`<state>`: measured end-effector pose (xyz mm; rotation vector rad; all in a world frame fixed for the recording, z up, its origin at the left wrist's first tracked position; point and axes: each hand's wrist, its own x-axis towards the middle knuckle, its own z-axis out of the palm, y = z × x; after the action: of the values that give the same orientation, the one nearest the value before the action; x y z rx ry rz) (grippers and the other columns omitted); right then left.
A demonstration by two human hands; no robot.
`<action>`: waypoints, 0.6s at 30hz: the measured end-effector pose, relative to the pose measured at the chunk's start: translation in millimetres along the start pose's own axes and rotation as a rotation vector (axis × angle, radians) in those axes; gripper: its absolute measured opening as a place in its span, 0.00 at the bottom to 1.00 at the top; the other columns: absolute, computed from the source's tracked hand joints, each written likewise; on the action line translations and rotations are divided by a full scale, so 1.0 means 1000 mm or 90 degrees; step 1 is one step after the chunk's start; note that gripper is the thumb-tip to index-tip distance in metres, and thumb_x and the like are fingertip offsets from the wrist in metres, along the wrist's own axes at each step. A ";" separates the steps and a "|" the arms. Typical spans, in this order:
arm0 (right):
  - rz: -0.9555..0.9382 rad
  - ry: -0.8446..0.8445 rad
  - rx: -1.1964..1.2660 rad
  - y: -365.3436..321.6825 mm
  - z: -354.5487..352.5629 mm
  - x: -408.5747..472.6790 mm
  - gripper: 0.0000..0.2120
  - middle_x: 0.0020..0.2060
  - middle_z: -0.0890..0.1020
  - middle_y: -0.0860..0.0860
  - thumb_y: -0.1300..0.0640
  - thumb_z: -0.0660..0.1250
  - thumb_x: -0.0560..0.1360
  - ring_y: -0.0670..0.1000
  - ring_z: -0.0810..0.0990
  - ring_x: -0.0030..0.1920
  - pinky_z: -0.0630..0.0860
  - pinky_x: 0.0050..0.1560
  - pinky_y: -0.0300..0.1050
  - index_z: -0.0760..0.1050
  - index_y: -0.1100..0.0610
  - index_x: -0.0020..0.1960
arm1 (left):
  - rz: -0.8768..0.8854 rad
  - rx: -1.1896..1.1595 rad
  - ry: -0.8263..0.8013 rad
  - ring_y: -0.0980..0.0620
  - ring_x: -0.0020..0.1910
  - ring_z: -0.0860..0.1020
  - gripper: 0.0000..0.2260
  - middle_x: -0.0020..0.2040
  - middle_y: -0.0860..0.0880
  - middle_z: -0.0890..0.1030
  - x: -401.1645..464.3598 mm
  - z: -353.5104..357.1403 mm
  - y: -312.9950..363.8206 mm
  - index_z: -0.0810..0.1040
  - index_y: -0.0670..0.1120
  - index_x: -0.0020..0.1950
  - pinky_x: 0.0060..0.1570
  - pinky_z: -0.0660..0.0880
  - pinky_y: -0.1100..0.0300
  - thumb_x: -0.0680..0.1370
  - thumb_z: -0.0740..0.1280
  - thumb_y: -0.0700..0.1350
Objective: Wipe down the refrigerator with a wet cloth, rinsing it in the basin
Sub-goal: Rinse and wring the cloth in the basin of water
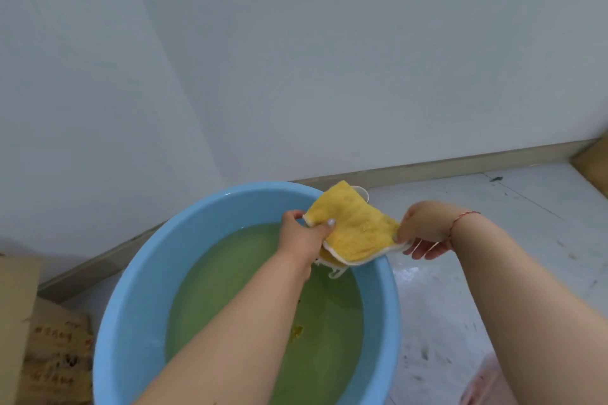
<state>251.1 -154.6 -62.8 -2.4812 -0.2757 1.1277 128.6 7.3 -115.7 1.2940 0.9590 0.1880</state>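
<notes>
Cloth [353, 228]: yellow, spread above basin [138, 289]
Left hand [304, 233]: pinches cloth's left edge
Right hand [424, 230]: pinches right corner

We count one blue basin [138, 299], one yellow cloth [355, 227] and two hands — the left hand [304, 235] and the right hand [424, 230]. We also see one red wrist string [460, 220] and two cardboard pieces [19, 322] — both at the left edge.

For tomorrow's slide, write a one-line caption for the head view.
Both hands, left hand and right hand, hold a yellow cloth spread above a blue basin of greenish water.
</notes>
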 end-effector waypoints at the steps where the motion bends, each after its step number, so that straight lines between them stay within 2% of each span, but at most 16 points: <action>1: -0.006 0.002 -0.054 0.000 0.003 0.002 0.07 0.43 0.82 0.56 0.59 0.66 0.74 0.52 0.80 0.41 0.78 0.44 0.46 0.76 0.61 0.50 | -0.018 0.014 0.004 0.42 0.54 0.79 0.25 0.59 0.45 0.76 0.000 0.001 -0.006 0.66 0.51 0.59 0.53 0.78 0.42 0.70 0.76 0.46; 3: -0.043 0.050 -0.040 -0.003 0.008 0.008 0.09 0.48 0.81 0.55 0.56 0.65 0.74 0.53 0.79 0.48 0.78 0.50 0.48 0.75 0.59 0.52 | -0.044 -0.007 -0.002 0.42 0.55 0.79 0.26 0.59 0.45 0.76 0.004 0.002 -0.013 0.65 0.50 0.61 0.54 0.78 0.42 0.70 0.76 0.47; 5: -0.071 0.069 0.145 -0.008 0.014 0.018 0.10 0.49 0.80 0.54 0.50 0.64 0.75 0.54 0.78 0.51 0.76 0.55 0.52 0.76 0.56 0.50 | -0.066 -0.074 -0.024 0.42 0.55 0.79 0.25 0.59 0.46 0.76 0.006 0.003 -0.013 0.66 0.50 0.63 0.54 0.78 0.40 0.71 0.74 0.46; 7: -0.080 0.057 0.290 -0.010 0.023 0.027 0.13 0.50 0.81 0.54 0.45 0.66 0.74 0.55 0.78 0.52 0.75 0.56 0.55 0.78 0.55 0.50 | -0.046 -0.130 -0.028 0.43 0.53 0.79 0.20 0.57 0.47 0.78 0.004 0.004 -0.009 0.68 0.51 0.61 0.53 0.78 0.40 0.74 0.72 0.47; 10: -0.184 0.106 0.299 -0.013 0.023 0.031 0.09 0.47 0.79 0.52 0.55 0.70 0.73 0.53 0.77 0.47 0.76 0.48 0.49 0.76 0.50 0.53 | 0.102 -0.142 0.026 0.46 0.50 0.80 0.14 0.53 0.46 0.79 0.001 0.009 -0.004 0.70 0.52 0.58 0.50 0.80 0.47 0.77 0.69 0.42; 12: -0.256 0.162 0.358 -0.015 0.015 0.031 0.12 0.40 0.74 0.50 0.63 0.71 0.71 0.51 0.74 0.42 0.72 0.43 0.45 0.74 0.48 0.47 | 0.158 -0.131 0.060 0.47 0.47 0.80 0.15 0.51 0.45 0.78 0.001 0.012 -0.001 0.69 0.54 0.57 0.48 0.79 0.47 0.76 0.69 0.40; 13: -0.270 0.191 0.356 -0.015 0.013 0.033 0.13 0.38 0.72 0.50 0.65 0.71 0.70 0.50 0.72 0.39 0.69 0.40 0.43 0.73 0.49 0.44 | 0.142 -0.121 0.072 0.47 0.47 0.80 0.16 0.52 0.44 0.78 0.004 0.013 -0.001 0.67 0.54 0.56 0.48 0.79 0.47 0.76 0.70 0.41; 15: -0.250 0.212 0.238 -0.013 0.017 0.036 0.10 0.34 0.70 0.48 0.64 0.69 0.72 0.48 0.69 0.37 0.65 0.35 0.40 0.73 0.51 0.43 | 0.057 -0.084 0.088 0.45 0.49 0.79 0.17 0.55 0.44 0.77 0.007 0.017 -0.004 0.65 0.53 0.57 0.50 0.79 0.47 0.75 0.71 0.43; 16: -0.237 0.198 0.166 -0.012 0.022 0.038 0.06 0.33 0.70 0.47 0.62 0.69 0.73 0.47 0.70 0.37 0.64 0.34 0.39 0.74 0.52 0.43 | 0.017 -0.046 0.099 0.45 0.50 0.78 0.18 0.57 0.45 0.75 0.007 0.018 -0.006 0.65 0.51 0.58 0.50 0.79 0.48 0.75 0.71 0.45; 18: -0.234 0.189 0.069 -0.012 0.030 0.040 0.01 0.34 0.72 0.45 0.57 0.68 0.75 0.48 0.72 0.39 0.66 0.36 0.39 0.77 0.54 0.46 | 0.011 0.088 0.149 0.46 0.50 0.75 0.20 0.57 0.47 0.72 0.004 0.017 -0.009 0.65 0.49 0.60 0.49 0.75 0.53 0.74 0.72 0.48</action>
<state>254.6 -122.3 -103.1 -2.3345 -0.5403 0.6017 139.6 -5.3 -126.3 1.4287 1.1774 0.2960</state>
